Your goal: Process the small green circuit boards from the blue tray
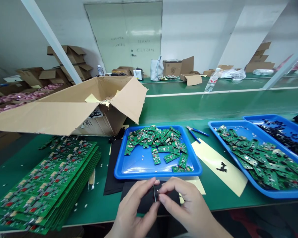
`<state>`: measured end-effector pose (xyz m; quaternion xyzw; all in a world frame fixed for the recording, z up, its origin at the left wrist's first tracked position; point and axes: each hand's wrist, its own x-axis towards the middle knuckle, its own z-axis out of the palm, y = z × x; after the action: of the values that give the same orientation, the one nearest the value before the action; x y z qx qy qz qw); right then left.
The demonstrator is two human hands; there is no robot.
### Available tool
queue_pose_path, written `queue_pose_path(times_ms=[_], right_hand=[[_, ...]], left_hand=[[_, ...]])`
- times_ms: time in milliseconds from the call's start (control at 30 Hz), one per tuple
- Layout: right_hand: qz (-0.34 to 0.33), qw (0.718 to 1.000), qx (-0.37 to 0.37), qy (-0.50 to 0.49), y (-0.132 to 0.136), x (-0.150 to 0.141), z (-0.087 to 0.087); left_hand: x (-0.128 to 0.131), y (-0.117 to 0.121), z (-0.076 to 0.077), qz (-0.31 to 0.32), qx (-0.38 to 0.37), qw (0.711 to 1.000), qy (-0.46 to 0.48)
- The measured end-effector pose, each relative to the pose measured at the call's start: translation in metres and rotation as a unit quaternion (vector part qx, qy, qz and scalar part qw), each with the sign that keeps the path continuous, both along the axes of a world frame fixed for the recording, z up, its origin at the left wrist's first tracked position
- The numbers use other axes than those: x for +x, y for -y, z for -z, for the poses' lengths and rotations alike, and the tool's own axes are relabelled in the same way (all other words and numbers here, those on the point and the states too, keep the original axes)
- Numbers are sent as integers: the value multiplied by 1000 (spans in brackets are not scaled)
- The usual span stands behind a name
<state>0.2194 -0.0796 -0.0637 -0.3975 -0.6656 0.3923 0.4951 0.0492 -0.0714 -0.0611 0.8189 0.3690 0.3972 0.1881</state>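
Both my hands meet at the near table edge over a black mat (115,165). My left hand (134,208) and my right hand (186,206) pinch one small thin dark part (155,193) between their fingertips, held on edge; I cannot make out what it is. Just beyond them sits a blue tray (144,167) with several small green circuit boards (161,142) heaped at its far side.
A tall stack of green circuit board panels (49,185) lies at the left. An open cardboard box (72,109) stands behind it. Blue pliers (196,132), a yellow paper sheet (218,165) and two more blue trays (263,158) of parts fill the right.
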Motion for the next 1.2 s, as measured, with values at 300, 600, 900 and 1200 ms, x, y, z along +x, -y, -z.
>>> queue_pose_path(times_ms=[300, 600, 900, 1200], right_hand=[[60, 977, 168, 121, -2, -5, 2], [135, 948, 237, 167, -1, -17, 1], [143, 987, -12, 65, -9, 16, 10], [-21, 970, -195, -141, 24, -3, 4]], left_hand=[[10, 2, -2, -37, -7, 999, 10], [11, -2, -2, -64, 43, 997, 3], [18, 6, -6, -76, -344, 882, 315], [24, 6, -17, -107, -477, 751, 444]])
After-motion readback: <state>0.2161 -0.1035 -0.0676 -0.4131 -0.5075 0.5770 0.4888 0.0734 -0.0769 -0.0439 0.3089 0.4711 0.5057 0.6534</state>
